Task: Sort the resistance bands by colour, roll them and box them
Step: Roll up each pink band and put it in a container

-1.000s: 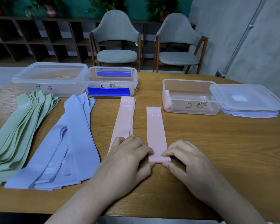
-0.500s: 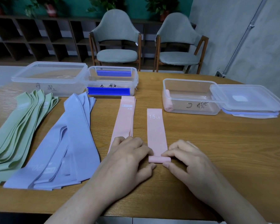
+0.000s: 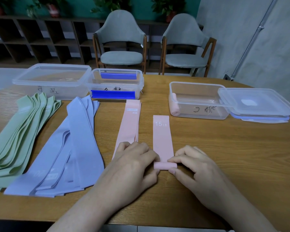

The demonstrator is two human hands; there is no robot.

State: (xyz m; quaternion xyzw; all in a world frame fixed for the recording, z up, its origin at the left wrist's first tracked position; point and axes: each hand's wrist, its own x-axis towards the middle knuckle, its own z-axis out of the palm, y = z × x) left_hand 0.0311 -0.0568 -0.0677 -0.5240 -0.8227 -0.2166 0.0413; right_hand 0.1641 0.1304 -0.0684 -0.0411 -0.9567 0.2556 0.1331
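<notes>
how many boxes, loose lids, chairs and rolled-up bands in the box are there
boxes: 3, one lidded, one blue-clipped, one open
loose lids: 1
chairs: 2
finished rolls in the open box: 1
total: 7

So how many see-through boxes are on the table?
3: a lidded box far left, a blue-clipped box beside it, and an open box on the right, its lid alongside.
</notes>
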